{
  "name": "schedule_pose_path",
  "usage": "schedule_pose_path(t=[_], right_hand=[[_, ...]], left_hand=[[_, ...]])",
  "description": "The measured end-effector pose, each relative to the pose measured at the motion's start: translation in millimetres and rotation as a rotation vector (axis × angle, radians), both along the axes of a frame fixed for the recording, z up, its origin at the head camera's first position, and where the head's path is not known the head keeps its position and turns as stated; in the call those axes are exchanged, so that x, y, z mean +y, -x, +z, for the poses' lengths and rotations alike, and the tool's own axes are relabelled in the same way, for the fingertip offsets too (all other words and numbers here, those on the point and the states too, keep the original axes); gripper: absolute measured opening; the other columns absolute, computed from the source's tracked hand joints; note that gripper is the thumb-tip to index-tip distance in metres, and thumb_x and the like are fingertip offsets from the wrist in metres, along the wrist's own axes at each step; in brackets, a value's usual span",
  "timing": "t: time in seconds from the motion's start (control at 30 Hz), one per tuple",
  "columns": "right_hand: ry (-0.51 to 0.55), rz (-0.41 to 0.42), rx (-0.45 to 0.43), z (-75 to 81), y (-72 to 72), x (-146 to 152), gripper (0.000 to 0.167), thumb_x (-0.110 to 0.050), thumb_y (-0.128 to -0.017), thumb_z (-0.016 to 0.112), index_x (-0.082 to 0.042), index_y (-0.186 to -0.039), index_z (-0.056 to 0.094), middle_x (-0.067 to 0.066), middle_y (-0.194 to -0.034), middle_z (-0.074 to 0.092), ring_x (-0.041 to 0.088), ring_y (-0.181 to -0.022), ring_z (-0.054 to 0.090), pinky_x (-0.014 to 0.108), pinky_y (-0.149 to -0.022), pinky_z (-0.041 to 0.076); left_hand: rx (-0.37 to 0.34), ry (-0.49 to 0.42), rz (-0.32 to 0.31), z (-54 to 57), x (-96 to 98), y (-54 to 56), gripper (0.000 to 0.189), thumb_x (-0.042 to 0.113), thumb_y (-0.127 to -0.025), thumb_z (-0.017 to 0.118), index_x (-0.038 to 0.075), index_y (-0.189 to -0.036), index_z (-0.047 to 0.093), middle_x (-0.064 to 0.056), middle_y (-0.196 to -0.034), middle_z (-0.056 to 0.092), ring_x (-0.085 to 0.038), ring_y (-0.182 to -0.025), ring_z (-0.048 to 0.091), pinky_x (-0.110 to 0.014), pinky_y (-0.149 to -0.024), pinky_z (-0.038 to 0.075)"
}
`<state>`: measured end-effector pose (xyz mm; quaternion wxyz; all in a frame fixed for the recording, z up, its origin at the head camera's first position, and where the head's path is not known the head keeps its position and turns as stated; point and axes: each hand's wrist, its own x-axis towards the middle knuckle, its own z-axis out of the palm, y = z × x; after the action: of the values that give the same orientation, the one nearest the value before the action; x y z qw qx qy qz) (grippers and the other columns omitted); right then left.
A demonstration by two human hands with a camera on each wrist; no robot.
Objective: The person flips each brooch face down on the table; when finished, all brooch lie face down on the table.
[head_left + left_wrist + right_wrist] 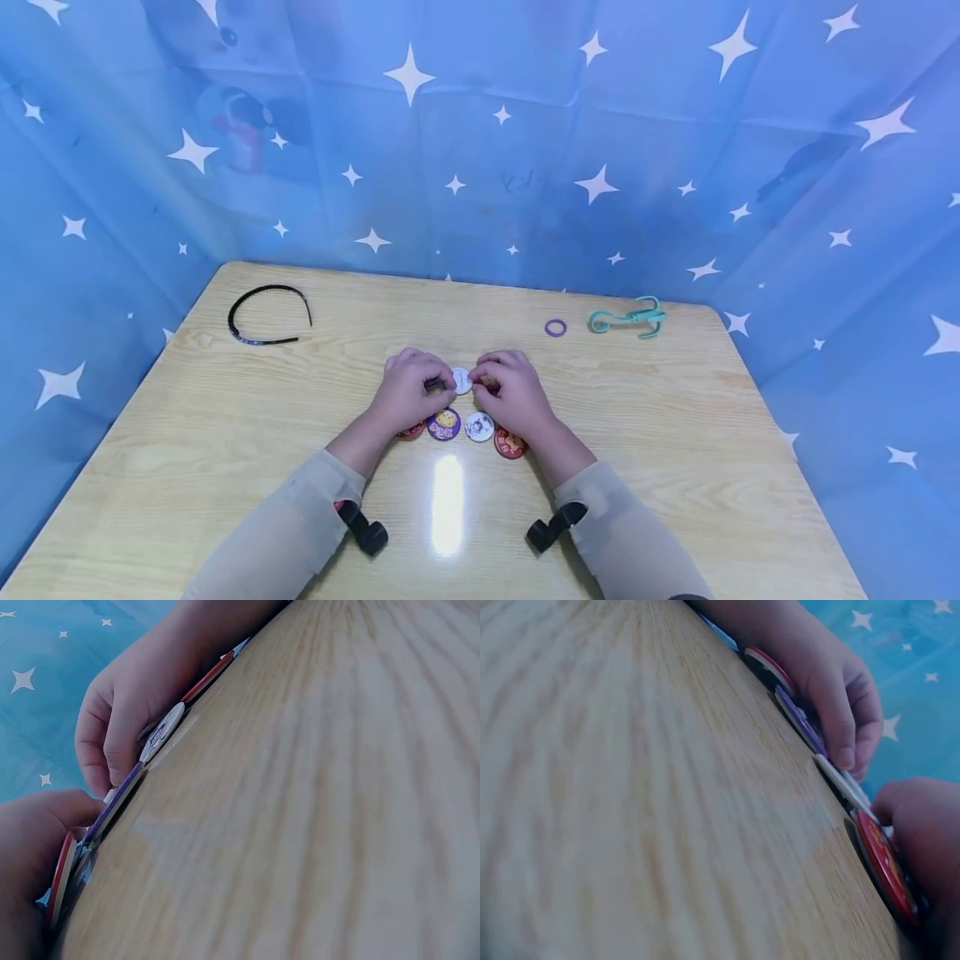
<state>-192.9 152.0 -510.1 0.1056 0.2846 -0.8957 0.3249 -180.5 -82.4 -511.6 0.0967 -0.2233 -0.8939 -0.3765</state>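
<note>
We see round white badge (461,381), broad side up, equally wide throughout; left hand (407,390), right hand (517,392) pinch opposite edges.

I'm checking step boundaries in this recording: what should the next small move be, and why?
Probably settle the far white badge and let go: the left hand and right hand are at its opposite edges, and it sits just beyond the purple badge and near white badge. Whether it lies flat is hard to tell.
</note>
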Motion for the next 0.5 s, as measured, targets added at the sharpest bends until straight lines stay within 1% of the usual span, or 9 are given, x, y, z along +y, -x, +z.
schedule_pose_path(t=[0.13, 0.23, 0.33, 0.5], right_hand=[[0.025, 0.004, 0.033, 1.6, -1.9, -0.3, 0.015, -0.016, -0.091, 0.078, -0.012, -0.105, 0.081, 0.009, -0.124, 0.072, 0.029, -0.12, 0.058, 0.05, -0.105, 0.045], [0.015, 0.002, 0.088, 3.7, -2.4, 0.3, 0.014, -0.017, -0.091, 0.077, -0.012, -0.104, 0.081, 0.011, -0.123, 0.072, 0.03, -0.119, 0.06, 0.05, -0.105, 0.046], [-0.001, -0.004, 0.125, 5.5, -3.4, 2.3, 0.013, -0.018, -0.092, 0.077, -0.013, -0.102, 0.081, 0.011, -0.123, 0.073, 0.031, -0.118, 0.061, 0.052, -0.106, 0.045], [0.007, -0.03, 0.122, 6.5, -7.9, 11.3, 0.014, -0.018, -0.092, 0.077, -0.013, -0.104, 0.082, 0.012, -0.122, 0.073, 0.032, -0.119, 0.061, 0.054, -0.108, 0.043]], left_hand=[[0.001, -0.008, 0.001, -1.9, -1.0, -1.1, 0.013, 0.02, -0.084, 0.089, 0.025, -0.088, 0.078, 0.007, -0.105, 0.077, -0.023, -0.106, 0.059, -0.053, -0.099, 0.037], [0.021, -0.008, 0.003, -4.0, -1.1, -0.3, 0.011, 0.021, -0.084, 0.088, 0.025, -0.088, 0.079, 0.007, -0.105, 0.078, -0.022, -0.106, 0.059, -0.053, -0.098, 0.038], [0.033, -0.012, 0.002, -5.5, -0.8, 0.5, 0.008, 0.022, -0.085, 0.087, 0.024, -0.089, 0.08, 0.007, -0.106, 0.078, -0.022, -0.106, 0.06, -0.053, -0.098, 0.039], [0.02, -0.012, 0.012, -5.5, -0.9, -0.2, 0.007, 0.023, -0.086, 0.085, 0.023, -0.09, 0.08, 0.006, -0.109, 0.077, -0.022, -0.108, 0.06, -0.053, -0.099, 0.039]])
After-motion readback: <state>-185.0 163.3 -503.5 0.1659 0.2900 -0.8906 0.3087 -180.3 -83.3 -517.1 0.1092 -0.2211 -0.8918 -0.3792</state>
